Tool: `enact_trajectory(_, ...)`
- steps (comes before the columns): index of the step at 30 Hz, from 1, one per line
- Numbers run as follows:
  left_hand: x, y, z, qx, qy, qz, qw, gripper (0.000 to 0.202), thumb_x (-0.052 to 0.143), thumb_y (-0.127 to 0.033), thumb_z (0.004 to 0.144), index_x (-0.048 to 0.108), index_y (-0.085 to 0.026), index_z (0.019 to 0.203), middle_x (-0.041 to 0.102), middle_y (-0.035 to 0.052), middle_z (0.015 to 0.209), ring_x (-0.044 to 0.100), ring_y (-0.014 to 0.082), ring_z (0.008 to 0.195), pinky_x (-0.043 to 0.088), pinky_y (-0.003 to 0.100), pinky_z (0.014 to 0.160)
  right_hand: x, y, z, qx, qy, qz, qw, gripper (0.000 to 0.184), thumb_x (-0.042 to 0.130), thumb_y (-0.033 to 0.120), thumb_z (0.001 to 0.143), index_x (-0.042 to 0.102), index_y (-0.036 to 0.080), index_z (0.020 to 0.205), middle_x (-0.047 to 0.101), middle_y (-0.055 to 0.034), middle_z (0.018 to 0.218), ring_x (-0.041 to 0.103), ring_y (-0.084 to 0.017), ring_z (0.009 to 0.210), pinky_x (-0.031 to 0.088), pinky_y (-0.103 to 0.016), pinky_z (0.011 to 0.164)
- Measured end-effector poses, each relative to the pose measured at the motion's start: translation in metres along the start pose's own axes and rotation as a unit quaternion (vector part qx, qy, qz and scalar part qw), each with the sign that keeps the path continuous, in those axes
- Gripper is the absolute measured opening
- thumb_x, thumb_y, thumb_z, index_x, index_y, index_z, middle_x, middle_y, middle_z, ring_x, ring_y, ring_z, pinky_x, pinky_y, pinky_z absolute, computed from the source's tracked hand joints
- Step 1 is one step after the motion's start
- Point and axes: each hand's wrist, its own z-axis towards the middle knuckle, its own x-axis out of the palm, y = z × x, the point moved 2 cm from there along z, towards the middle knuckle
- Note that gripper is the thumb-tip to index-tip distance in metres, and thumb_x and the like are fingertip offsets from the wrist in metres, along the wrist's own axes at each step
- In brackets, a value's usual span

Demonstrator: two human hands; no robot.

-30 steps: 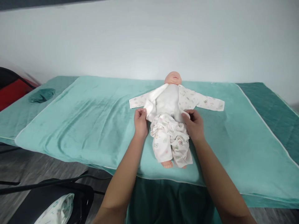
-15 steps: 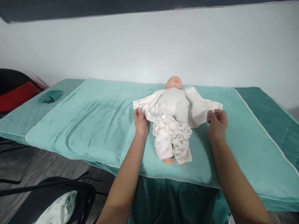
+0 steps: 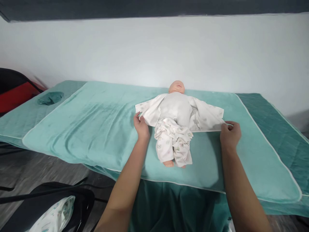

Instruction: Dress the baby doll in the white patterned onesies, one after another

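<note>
A baby doll lies on its back on the green bed cover, feet towards me. A white baby shirt is spread open under its white torso, sleeves out to both sides. Printed baby trousers are bunched at its hips and cover its legs down to the bare feet. My right hand pinches the shirt's lower right corner between thumb and fingers, drawing that edge straight. At the opposite side, my left hand has thumb and fingertips closed on the shirt's edge just below the sleeve.
The bed stands against a white wall, with a face hole at its left end. A red and black chair is beyond that end. Printed cloth lies on a black chair at the lower left.
My right hand has moved outward and slightly down, and the right side of the shirt, folded up before, is now pulled out flatter. The left hand has shifted little; the view has moved slightly.
</note>
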Motion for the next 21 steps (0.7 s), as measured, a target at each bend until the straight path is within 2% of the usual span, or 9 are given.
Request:
enact_trajectory(5,-0.015,-0.005,0.005,-0.028,-0.061,-0.004,0.998,0.033,0.055,-0.035,0.092,0.053,-0.018,0.120,0.055,-0.0001,0.086,0.052,0.0103,0.067,0.043,0.022,0.060,-0.001,-0.004,0.001,-0.019,-0.016,0.015,1.000,0.027,0.055,0.030,0.079,0.067,0.015,0.099,0.046,0.0029,0.069,0.044,-0.015,0.065,0.036,-0.031,0.069)
enact_trajectory(8,-0.017,-0.008,0.003,-0.028,-0.045,0.020,0.998,0.031,0.053,-0.032,0.091,0.051,-0.019,0.119,0.054,-0.0015,0.083,0.050,0.0102,0.063,0.041,0.022,0.057,0.003,-0.008,0.001,-0.030,-0.002,0.002,1.000,0.037,0.051,0.032,0.081,0.071,0.016,0.107,0.047,0.0014,0.069,0.044,-0.016,0.065,0.037,-0.032,0.071)
enact_trajectory(11,-0.017,-0.008,0.001,0.010,-0.033,0.099,0.994,0.028,0.054,-0.024,0.088,0.052,-0.019,0.115,0.055,-0.0004,0.086,0.055,0.0117,0.074,0.048,0.025,0.072,0.007,-0.013,0.001,-0.069,0.005,-0.040,0.997,0.042,0.051,0.030,0.079,0.072,0.016,0.113,0.057,-0.0056,0.087,0.049,-0.018,0.072,0.043,-0.037,0.079)
enact_trajectory(13,-0.016,-0.010,-0.002,0.079,-0.034,0.172,0.981,0.032,0.054,-0.015,0.084,0.053,-0.017,0.116,0.058,0.0050,0.099,0.058,0.0161,0.093,0.050,0.031,0.088,0.009,-0.011,-0.001,-0.131,-0.001,-0.062,0.989,0.047,0.051,0.023,0.075,0.071,0.015,0.116,0.057,-0.0134,0.112,0.055,-0.023,0.089,0.046,-0.041,0.087)
enact_trajectory(15,-0.013,-0.014,-0.008,0.172,-0.023,0.241,0.955,0.036,0.054,-0.012,0.081,0.055,-0.016,0.117,0.058,0.0115,0.117,0.055,0.0221,0.115,0.045,0.039,0.104,0.010,-0.005,-0.007,-0.208,-0.007,-0.074,0.975,0.049,0.049,0.016,0.073,0.070,0.015,0.117,0.053,-0.0170,0.128,0.055,-0.028,0.110,0.046,-0.044,0.096)
enact_trajectory(17,-0.008,-0.018,-0.015,0.243,0.031,0.288,0.926,0.031,0.053,-0.018,0.086,0.057,-0.015,0.117,0.060,0.0136,0.122,0.053,0.0251,0.123,0.041,0.042,0.111,0.012,0.007,-0.019,-0.301,0.020,-0.069,0.951,0.042,0.048,0.012,0.078,0.069,0.016,0.114,0.058,-0.0162,0.126,0.054,-0.029,0.118,0.046,-0.044,0.100)
enact_trajectory(18,-0.005,-0.019,-0.019,0.256,0.080,0.303,0.914,0.028,0.052,-0.023,0.090,0.059,-0.016,0.117,0.063,0.0130,0.119,0.055,0.0250,0.121,0.041,0.042,0.111,0.015,0.014,-0.026,-0.352,0.054,-0.062,0.932,0.037,0.048,0.012,0.083,0.069,0.016,0.112,0.062,-0.0148,0.121,0.056,-0.028,0.116,0.046,-0.042,0.099)
enact_trajectory(21,0.004,-0.019,-0.028,0.226,0.248,0.335,0.880,0.030,0.043,-0.036,0.100,0.064,-0.020,0.115,0.071,0.0096,0.112,0.064,0.0225,0.108,0.047,0.036,0.097,0.022,0.033,-0.048,-0.469,0.199,-0.053,0.859,0.025,0.049,0.017,0.095,0.068,0.018,0.112,0.069,-0.0105,0.108,0.062,-0.024,0.104,0.047,-0.037,0.090)
